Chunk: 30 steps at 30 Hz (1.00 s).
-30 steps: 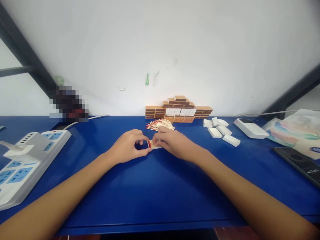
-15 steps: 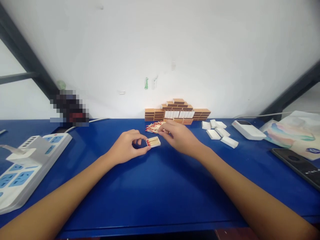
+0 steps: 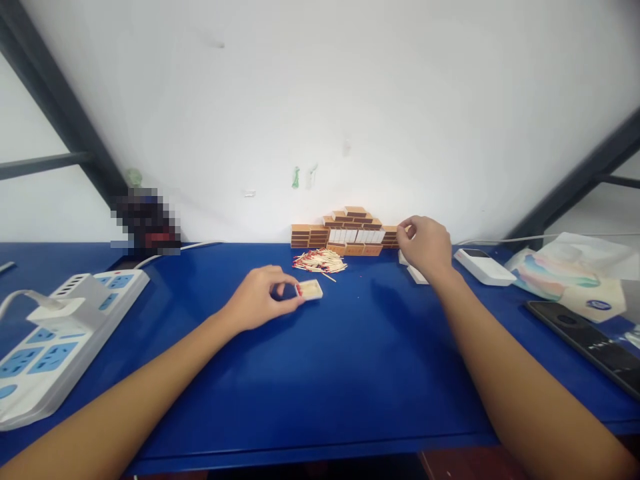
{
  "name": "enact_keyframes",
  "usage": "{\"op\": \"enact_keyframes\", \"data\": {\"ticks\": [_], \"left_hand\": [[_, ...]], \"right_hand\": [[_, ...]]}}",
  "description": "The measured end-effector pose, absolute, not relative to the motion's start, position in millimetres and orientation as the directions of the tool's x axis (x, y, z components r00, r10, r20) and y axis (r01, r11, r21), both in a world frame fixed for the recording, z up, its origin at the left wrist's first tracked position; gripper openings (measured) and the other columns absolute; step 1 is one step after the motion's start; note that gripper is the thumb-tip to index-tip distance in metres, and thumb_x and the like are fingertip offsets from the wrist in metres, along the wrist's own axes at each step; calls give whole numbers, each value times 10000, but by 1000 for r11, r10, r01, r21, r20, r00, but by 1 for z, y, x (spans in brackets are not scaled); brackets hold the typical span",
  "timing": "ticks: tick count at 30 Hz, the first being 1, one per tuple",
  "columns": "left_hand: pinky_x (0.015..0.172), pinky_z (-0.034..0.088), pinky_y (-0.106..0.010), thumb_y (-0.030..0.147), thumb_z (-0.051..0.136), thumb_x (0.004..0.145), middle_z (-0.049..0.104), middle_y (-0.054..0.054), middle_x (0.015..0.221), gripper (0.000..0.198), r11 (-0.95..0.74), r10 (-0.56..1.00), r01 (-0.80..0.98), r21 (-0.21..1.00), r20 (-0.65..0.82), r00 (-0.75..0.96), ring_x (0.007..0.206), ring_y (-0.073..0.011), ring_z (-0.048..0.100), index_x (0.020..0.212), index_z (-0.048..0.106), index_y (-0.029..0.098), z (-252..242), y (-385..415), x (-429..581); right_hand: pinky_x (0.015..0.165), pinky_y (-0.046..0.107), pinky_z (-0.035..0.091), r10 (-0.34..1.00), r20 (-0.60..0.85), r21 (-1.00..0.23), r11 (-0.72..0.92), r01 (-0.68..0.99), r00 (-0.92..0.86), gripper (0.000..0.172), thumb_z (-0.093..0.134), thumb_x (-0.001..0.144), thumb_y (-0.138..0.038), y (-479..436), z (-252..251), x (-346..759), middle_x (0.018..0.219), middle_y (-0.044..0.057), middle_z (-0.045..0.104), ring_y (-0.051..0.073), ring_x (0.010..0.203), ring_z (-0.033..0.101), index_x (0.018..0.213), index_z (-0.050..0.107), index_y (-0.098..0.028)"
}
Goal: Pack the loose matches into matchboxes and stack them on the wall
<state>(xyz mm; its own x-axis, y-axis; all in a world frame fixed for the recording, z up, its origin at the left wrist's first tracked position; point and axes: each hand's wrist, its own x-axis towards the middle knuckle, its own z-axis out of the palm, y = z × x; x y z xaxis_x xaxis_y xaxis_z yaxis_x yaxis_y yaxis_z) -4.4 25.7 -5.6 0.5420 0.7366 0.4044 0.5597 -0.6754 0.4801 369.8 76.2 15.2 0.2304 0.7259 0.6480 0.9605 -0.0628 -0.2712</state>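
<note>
My left hand [image 3: 265, 297] grips the left end of a small white matchbox tray [image 3: 311, 289] between thumb and fingers, low over the blue table. Matches with red heads lie in the tray, heads toward my fingers. Just behind it is a loose pile of matches [image 3: 320, 261], with one match lying at its front edge. My right hand [image 3: 427, 247] is raised to the right of the pile, thumb and forefinger curled together; whatever is between them cannot be made out. Below and behind it, white trays [image 3: 417, 275] are partly hidden by the hand and wrist.
Against the wall stands a stepped stack of matchboxes [image 3: 353, 219]. A white power strip [image 3: 100, 327] with a plugged-in adapter lies left. To the right are a white device [image 3: 485, 267], a tissue pack [image 3: 570, 270] and a dark phone [image 3: 585, 340].
My right hand has moved from the match pile to the right, over the white trays. My left hand still holds the matchbox tray in nearly the same place. The view has shifted slightly.
</note>
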Motion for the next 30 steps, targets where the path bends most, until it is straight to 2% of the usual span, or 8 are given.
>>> {"op": "enact_keyframes", "data": {"ticks": [4, 8, 10, 14, 18, 22, 27, 30], "left_hand": [[655, 394, -283, 437, 777, 843, 561, 20, 711, 234, -685, 717, 517, 514, 350, 603, 680, -141, 510, 989, 808, 256, -11, 22, 0], [660, 393, -292, 448, 769, 841, 568, 17, 725, 237, -666, 734, 554, 500, 304, 608, 705, -155, 521, 989, 796, 265, -11, 20, 0], [658, 393, -296, 457, 759, 846, 569, 16, 732, 247, -657, 741, 572, 491, 281, 610, 718, -161, 530, 1001, 788, 266, -11, 19, 0], [668, 402, -303, 450, 748, 852, 570, 14, 733, 248, -655, 746, 587, 476, 279, 605, 729, -165, 535, 1009, 776, 261, -11, 19, 1], [664, 407, -305, 440, 742, 858, 577, 7, 738, 229, -675, 731, 584, 451, 301, 613, 742, -170, 540, 994, 773, 258, -12, 20, 0], [665, 419, -302, 414, 737, 867, 580, 4, 738, 207, -693, 717, 578, 432, 329, 614, 745, -173, 549, 1007, 775, 266, -14, 21, -2], [657, 430, -294, 426, 745, 858, 580, 5, 745, 236, -690, 722, 587, 423, 348, 598, 716, -167, 550, 1025, 770, 261, -15, 22, -3], [650, 429, -284, 414, 750, 856, 577, 9, 737, 221, -696, 716, 580, 422, 352, 602, 698, -158, 543, 1011, 772, 257, -14, 23, -3]], "right_hand": [[720, 342, 437, 723, 584, -403, -136, 905, 368, 173, 612, 841, -284, 85, 12, 391, 837, 86, 722, 240, 781, 615, 888, 743, -181], [677, 320, 467, 765, 401, -718, -79, 692, 503, 262, 668, 839, -399, 100, 14, 397, 765, 68, 698, 205, 716, 609, 864, 746, -151], [659, 307, 475, 777, 330, -807, -62, 588, 536, 285, 685, 839, -416, 108, 14, 400, 738, 53, 686, 187, 684, 604, 875, 747, -140], [682, 324, 489, 728, 298, -820, -136, 556, 617, 214, 738, 792, -339, 118, 8, 414, 662, 26, 636, 181, 641, 580, 851, 746, -134], [663, 324, 504, 668, 253, -841, -204, 500, 699, 223, 751, 798, -342, 120, 0, 430, 631, 23, 607, 179, 625, 574, 819, 725, -122], [573, 296, 473, 653, 208, -874, -211, 438, 729, 212, 767, 792, -317, 121, -2, 432, 598, 12, 584, 162, 583, 551, 798, 699, -116], [541, 291, 438, 636, 175, -906, -195, 376, 752, 211, 816, 712, -263, 119, 0, 424, 597, 18, 584, 160, 595, 546, 699, 641, -144], [504, 292, 409, 626, 159, -932, -161, 326, 763, 213, 789, 720, -259, 115, 7, 424, 572, -8, 534, 151, 559, 500, 688, 597, -174]]}}
